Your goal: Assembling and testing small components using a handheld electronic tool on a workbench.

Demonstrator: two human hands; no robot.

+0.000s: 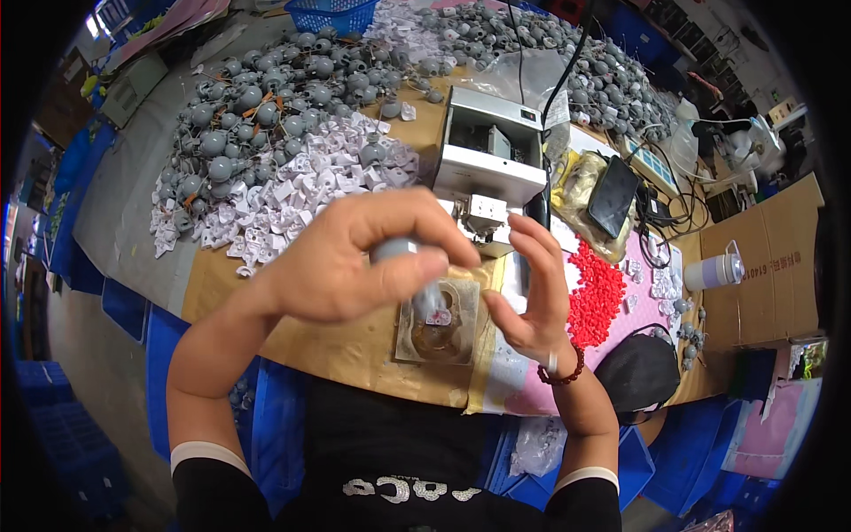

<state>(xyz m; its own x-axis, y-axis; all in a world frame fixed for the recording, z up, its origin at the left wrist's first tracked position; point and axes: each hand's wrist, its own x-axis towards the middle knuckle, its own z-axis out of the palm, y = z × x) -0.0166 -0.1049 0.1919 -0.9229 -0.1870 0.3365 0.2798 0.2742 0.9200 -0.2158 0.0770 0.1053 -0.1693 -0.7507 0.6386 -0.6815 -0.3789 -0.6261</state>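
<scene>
My left hand is curled around a grey round-headed part, its thumb and fingers bent over it. A blurred pale end of the part hangs toward a square block with a rounded hollow, on the bench. Over that hollow shows a small white piece with a red spot; whether it is joined to the grey part I cannot tell. My right hand is raised beside the block, fingers apart, with nothing visible in it. Just beyond both hands stands a white metal machine, a small white fitting at its front.
White plastic pieces and grey round parts are heaped at the left. More grey parts lie at the far right. Small red pieces, a phone, a black cap, a white cup and a carton occupy the right side.
</scene>
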